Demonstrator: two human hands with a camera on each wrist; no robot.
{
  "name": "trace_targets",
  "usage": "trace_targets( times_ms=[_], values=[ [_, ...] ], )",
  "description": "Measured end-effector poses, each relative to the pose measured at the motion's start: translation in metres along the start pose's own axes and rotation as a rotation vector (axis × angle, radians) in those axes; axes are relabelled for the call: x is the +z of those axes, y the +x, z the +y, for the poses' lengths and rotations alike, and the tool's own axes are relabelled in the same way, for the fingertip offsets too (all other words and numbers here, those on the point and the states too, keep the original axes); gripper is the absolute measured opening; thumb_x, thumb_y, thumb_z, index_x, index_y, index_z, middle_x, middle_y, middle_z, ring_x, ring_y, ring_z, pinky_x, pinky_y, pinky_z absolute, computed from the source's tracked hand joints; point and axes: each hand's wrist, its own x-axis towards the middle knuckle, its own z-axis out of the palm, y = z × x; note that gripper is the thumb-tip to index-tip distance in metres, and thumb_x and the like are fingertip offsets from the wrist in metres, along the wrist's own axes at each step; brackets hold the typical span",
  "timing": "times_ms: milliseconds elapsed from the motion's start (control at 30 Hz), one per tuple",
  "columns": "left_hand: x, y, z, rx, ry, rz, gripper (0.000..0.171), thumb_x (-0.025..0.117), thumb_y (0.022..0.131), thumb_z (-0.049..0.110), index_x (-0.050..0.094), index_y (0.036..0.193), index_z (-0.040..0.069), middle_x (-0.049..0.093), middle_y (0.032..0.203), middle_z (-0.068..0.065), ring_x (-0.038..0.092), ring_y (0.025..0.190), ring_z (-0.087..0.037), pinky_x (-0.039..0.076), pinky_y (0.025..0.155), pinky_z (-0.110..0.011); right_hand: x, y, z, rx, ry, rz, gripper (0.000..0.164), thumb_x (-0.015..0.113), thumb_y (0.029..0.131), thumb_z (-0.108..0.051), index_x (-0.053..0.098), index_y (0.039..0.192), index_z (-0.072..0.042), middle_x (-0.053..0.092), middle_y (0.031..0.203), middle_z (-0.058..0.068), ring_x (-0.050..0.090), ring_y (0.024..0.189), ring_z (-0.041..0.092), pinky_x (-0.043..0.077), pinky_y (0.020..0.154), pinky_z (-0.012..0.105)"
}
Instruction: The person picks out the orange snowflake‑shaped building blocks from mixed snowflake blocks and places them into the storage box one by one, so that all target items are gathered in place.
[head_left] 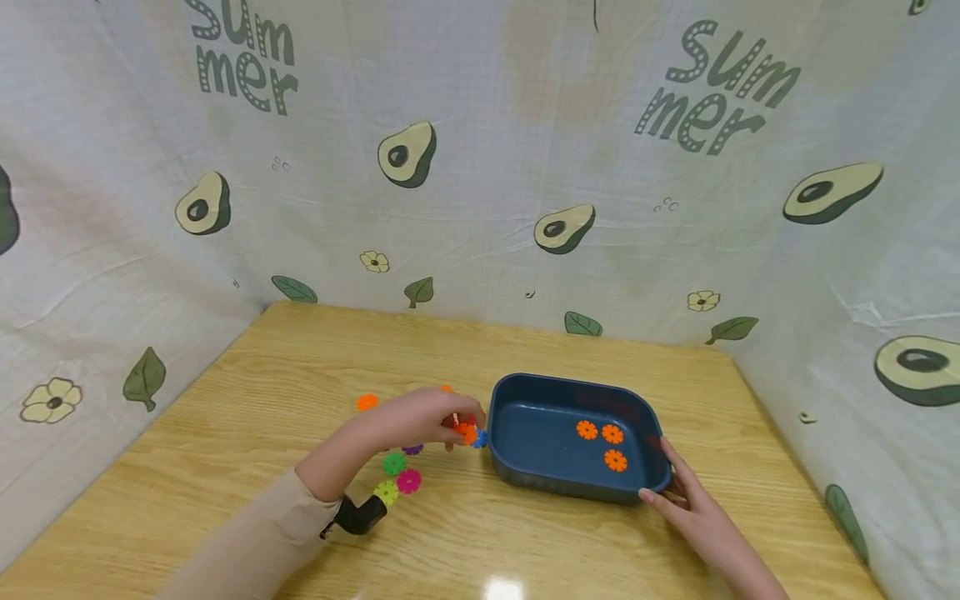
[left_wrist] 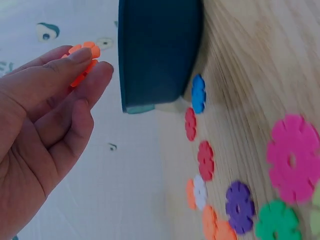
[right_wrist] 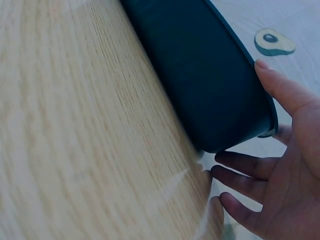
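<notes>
My left hand (head_left: 442, 417) pinches an orange flower-shaped plastic disc (left_wrist: 89, 54) between thumb and fingers, just left of a dark blue rectangular bin (head_left: 534, 454). Three orange discs (head_left: 616, 461) lie flat on the bin's floor, toward its right side. At the bin's near right corner, my right hand (head_left: 693, 504) holds it with the thumb (right_wrist: 280, 85) at the rim and the other fingers round the side. On the table below the left hand, a blue disc (left_wrist: 198, 94) and red discs (left_wrist: 205, 160) lie beside the bin.
More discs are spread left of the bin: purple (left_wrist: 240, 207), green (head_left: 394, 463), magenta (head_left: 408, 481), yellow-green (head_left: 386, 492), white (left_wrist: 200, 192) and orange (head_left: 367, 402). A black wrist mount (head_left: 362, 517) sits on the left forearm. Avocado-print cloth (head_left: 480, 167) surrounds the wooden table (head_left: 570, 550).
</notes>
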Motion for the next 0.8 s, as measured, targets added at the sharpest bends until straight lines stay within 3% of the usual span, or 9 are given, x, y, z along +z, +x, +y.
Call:
trace_targets(
  times_ms=[333, 500, 700, 800],
  values=[
    [0.001, 0.035, 0.014, 0.106, 0.056, -0.016, 0.017, 0.068, 0.091, 0.010, 0.067, 0.108, 0.015, 0.065, 0.093, 0.010, 0.058, 0.074, 0.000, 0.049, 0.070, -0.017, -0.001, 0.000, 0.000, 0.035, -0.001, -0.014, 0.090, 0.063, 0.097, -0.029, -0.002, 0.158, -0.015, 0.009, 0.156, 0.031, 0.038, 0.131, 0.047, 0.046, 0.085, 0.021],
    [0.000, 0.055, 0.018, 0.154, 0.022, -0.033, 0.019, 0.068, 0.090, 0.005, 0.068, 0.108, 0.014, 0.067, 0.091, 0.008, 0.061, 0.072, -0.002, 0.050, 0.070, -0.017, -0.001, 0.000, 0.001, 0.046, -0.008, -0.020, 0.090, 0.062, 0.097, -0.030, -0.003, 0.157, -0.017, 0.009, 0.156, 0.031, 0.038, 0.132, 0.047, 0.047, 0.092, 0.033],
    [-0.007, 0.078, 0.024, 0.160, 0.017, -0.066, 0.021, 0.069, 0.090, 0.006, 0.069, 0.109, 0.013, 0.068, 0.086, 0.008, 0.065, 0.074, -0.013, 0.050, 0.067, -0.018, 0.000, 0.000, 0.001, 0.018, -0.015, 0.006, 0.089, 0.064, 0.096, -0.028, 0.001, 0.158, -0.016, 0.013, 0.155, 0.031, 0.041, 0.129, 0.047, 0.047, 0.086, 0.023],
    [-0.009, 0.089, 0.024, 0.152, 0.019, -0.086, 0.023, 0.071, 0.089, 0.007, 0.070, 0.111, 0.013, 0.066, 0.086, 0.011, 0.062, 0.072, -0.010, 0.049, 0.066, -0.019, 0.001, 0.001, 0.000, 0.017, -0.012, 0.006, 0.089, 0.063, 0.096, -0.028, 0.000, 0.158, -0.016, 0.013, 0.155, 0.031, 0.040, 0.129, 0.047, 0.047, 0.086, 0.024]
  ],
)
